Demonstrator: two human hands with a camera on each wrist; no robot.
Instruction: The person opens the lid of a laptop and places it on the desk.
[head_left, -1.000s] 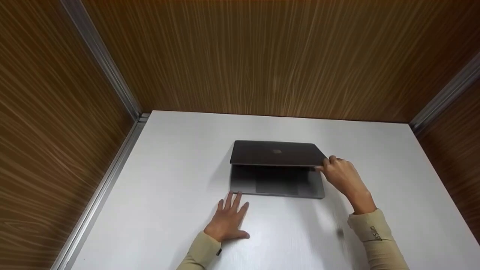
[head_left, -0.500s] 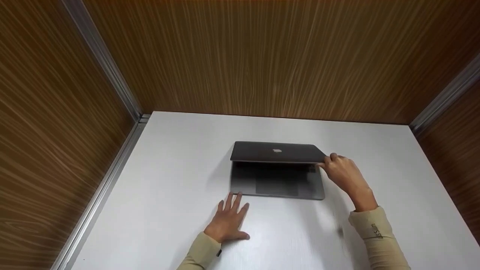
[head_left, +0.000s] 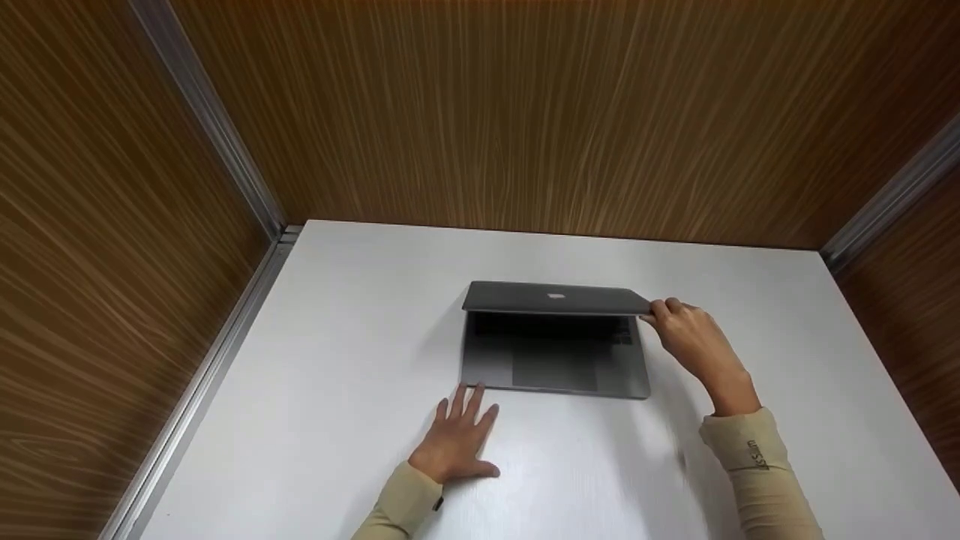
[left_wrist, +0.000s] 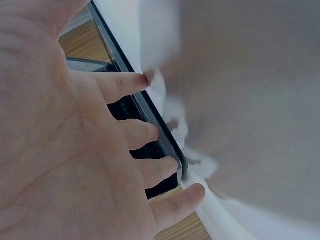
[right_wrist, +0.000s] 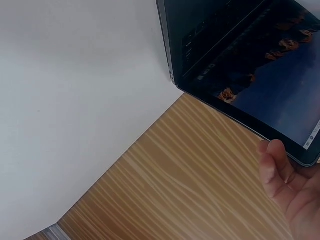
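Note:
A grey laptop [head_left: 555,367] lies on the white table, its lid [head_left: 525,298] tilted partway up and hinged at the far side. The right hand [head_left: 694,341] pinches the lid's near right corner. In the right wrist view the lit screen [right_wrist: 280,75] shows a picture, and the right hand [right_wrist: 295,185] has curled fingers at the screen's corner. Flat and spread, the left hand [head_left: 452,442] rests on the table, two fingertips touching the laptop's front left edge. The left wrist view shows the left palm [left_wrist: 65,135] with straight fingers beside the dark laptop edge [left_wrist: 165,135].
The white table [head_left: 360,300] surrounds the laptop. Wood-grain panels [head_left: 525,112] stand behind it and at both sides, with metal rails [head_left: 225,150] at the corners. A metal strip [head_left: 195,405] runs along the table's left edge.
The right hand has moved slightly up and away, raising the laptop lid, so more of the keyboard side shows. The left hand has stayed in place.

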